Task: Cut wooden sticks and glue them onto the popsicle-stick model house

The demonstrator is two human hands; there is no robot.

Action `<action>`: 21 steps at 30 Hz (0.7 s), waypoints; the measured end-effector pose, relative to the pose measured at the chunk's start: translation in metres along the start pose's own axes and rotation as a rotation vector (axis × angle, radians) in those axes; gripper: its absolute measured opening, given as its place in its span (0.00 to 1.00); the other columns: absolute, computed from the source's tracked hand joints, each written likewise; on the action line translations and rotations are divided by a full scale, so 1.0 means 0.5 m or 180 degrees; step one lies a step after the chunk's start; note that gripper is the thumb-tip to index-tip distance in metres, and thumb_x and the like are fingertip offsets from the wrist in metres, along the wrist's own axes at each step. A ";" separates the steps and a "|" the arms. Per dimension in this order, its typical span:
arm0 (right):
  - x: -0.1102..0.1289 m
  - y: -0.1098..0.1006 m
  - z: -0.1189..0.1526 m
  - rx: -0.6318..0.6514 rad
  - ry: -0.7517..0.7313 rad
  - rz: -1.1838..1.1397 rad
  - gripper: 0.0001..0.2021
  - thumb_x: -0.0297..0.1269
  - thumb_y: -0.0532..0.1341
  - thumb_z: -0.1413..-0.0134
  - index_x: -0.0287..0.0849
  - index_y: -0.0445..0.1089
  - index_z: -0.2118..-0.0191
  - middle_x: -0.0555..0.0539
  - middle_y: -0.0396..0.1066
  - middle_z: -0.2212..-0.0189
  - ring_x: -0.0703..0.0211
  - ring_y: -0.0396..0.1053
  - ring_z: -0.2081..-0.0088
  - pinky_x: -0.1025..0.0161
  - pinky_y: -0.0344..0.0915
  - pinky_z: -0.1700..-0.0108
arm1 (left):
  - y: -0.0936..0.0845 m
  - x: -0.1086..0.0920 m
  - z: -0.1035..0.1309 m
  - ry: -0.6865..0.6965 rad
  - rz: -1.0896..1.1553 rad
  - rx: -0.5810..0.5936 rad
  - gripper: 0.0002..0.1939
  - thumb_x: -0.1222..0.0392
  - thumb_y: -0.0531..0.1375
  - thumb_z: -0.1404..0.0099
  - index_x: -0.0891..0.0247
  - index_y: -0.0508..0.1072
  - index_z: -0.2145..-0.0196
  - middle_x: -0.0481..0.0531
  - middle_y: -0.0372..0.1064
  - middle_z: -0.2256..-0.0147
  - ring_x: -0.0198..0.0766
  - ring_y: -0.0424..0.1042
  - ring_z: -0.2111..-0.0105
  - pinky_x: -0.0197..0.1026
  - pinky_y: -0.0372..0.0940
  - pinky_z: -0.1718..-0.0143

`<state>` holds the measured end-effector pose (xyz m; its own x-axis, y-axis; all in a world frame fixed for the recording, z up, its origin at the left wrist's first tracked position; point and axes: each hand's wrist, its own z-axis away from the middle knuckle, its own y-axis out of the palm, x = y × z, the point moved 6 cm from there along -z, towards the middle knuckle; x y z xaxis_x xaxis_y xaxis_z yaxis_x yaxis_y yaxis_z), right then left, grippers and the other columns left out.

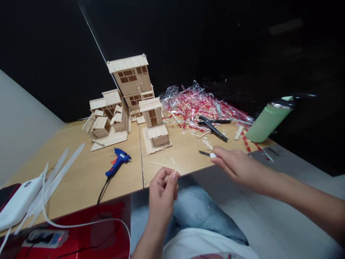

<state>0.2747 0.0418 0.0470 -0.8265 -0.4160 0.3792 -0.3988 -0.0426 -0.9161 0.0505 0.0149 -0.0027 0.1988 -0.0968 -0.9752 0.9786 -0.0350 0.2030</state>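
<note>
While the left hand (163, 187) is held at the near edge of the desk (81, 176), thumb pressed to curled fingers, a knife (205, 153) is clasped by its white handle in the right hand (234, 163), off to the right. Whether anything small is pinched in the left grip cannot be told. The blade is pointed left, its long axis set nearly sideways, its tip kept well apart from the left hand, which is placed to the left of it and nearer the body. Just beyond the left grip, a thin stick (158, 164) is laid roughly sideways, the left hand being the closer to it. Farther left, a blue glue gun (118, 163) is seen. Past the stick, a small wooden house (154, 126) is stood, with pliers (212, 128) and a green bottle (269, 122) set to its right. Behind, wrappers (199, 104) are heaped, and a tall wooden house (132, 77) is raised.
</note>
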 end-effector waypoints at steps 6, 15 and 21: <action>0.130 0.054 -0.034 0.0211 -0.0386 -0.0046 0.11 0.40 0.45 0.31 0.44 0.57 0.64 0.49 0.68 0.77 0.57 0.66 0.77 0.64 0.44 0.75 | 0.039 -0.016 0.009 0.0272 -0.0401 -0.0076 0.17 0.45 0.60 0.36 0.63 0.69 0.70 0.40 0.52 0.83 0.28 0.51 0.83 0.32 0.49 0.81; 0.137 0.064 -0.058 0.0170 -0.0811 0.0021 0.13 0.41 0.44 0.30 0.42 0.59 0.63 0.47 0.70 0.75 0.59 0.65 0.76 0.65 0.45 0.74 | 0.027 -0.028 0.014 0.0368 -0.0422 -0.0122 0.17 0.46 0.59 0.35 0.63 0.68 0.71 0.40 0.51 0.83 0.29 0.50 0.82 0.33 0.48 0.81; 0.105 0.088 -0.059 0.0179 -0.1081 0.0336 0.11 0.40 0.48 0.31 0.42 0.61 0.63 0.47 0.70 0.73 0.59 0.64 0.75 0.64 0.44 0.73 | 0.024 0.009 0.011 -0.0044 -0.0080 0.0283 0.16 0.47 0.60 0.35 0.64 0.68 0.69 0.39 0.50 0.83 0.27 0.48 0.84 0.31 0.49 0.82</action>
<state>0.2020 0.0450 0.0303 -0.6791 -0.6986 0.2255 -0.2878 -0.0293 -0.9572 0.0629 0.0085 -0.0040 0.1729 -0.1085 -0.9789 0.9744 -0.1258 0.1861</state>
